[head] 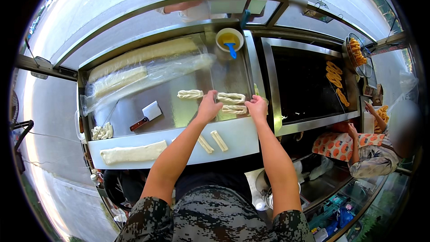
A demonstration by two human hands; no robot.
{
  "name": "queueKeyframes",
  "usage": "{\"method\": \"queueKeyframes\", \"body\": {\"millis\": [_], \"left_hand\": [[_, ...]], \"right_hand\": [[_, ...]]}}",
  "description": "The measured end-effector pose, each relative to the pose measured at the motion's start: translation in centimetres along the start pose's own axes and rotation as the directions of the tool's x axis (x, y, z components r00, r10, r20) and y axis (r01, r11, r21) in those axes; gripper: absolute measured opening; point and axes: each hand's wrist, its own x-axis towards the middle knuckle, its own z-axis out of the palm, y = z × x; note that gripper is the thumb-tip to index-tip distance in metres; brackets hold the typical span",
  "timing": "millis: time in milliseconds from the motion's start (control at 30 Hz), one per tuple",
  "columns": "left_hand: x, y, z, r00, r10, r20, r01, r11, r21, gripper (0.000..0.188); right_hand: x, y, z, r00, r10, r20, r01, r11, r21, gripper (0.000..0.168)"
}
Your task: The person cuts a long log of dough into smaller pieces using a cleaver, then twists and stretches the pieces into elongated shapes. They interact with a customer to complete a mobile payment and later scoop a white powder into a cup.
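Two twisted strips of raw dough lie one behind the other on the steel worktop, the far twist (231,97) and the near twist (234,109). My left hand (207,107) is at their left ends, its fingertips by the far twist and its thumb by the near one. At the right ends is my right hand (257,108), its thumb against the near twist. Whether either hand grips the dough cannot be told. Another dough twist (190,94) rests left of my left hand. Cut dough strips (219,140) and a flat dough slab (132,152) lie on the white board (242,137).
A scraper (152,111), plastic-covered dough (144,57) and a bowl with a blue brush (229,39) are on the steel worktop (188,114). Right of it sits a fryer of dark oil (302,84) with fried dough (333,74). A co-worker (373,151) holds a long thin stick there.
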Motion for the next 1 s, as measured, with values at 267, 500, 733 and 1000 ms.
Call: {"method": "queueKeyframes", "body": {"millis": [267,500,733,1000], "left_hand": [[-8.9,-3.4,-1.2,0.906,0.110,0.409,-0.365,0.694,0.621,0.024],[-9.7,-2.3,0.3,0.820,-0.048,0.570,-0.304,0.808,0.505,0.024],[-9.3,-0.8,-0.5,0.640,-0.174,0.749,0.165,0.982,0.088,0.031],[-10.3,2.3,-0.6,0.700,-0.066,0.711,0.506,0.748,-0.429,0.060]], "right_hand": [[-10.7,6.4,-0.3,0.986,0.024,0.163,-0.058,0.976,0.208,0.014],[-17.2,6.7,-0.5,0.939,0.086,0.332,-0.128,0.986,0.107,0.026],[-17.6,6.6,-1.1,0.849,-0.063,0.524,-0.040,0.982,0.183,0.035],[-17.4,4.2,-2.0,0.720,0.124,0.683,-0.646,0.479,0.594,0.021]]}}
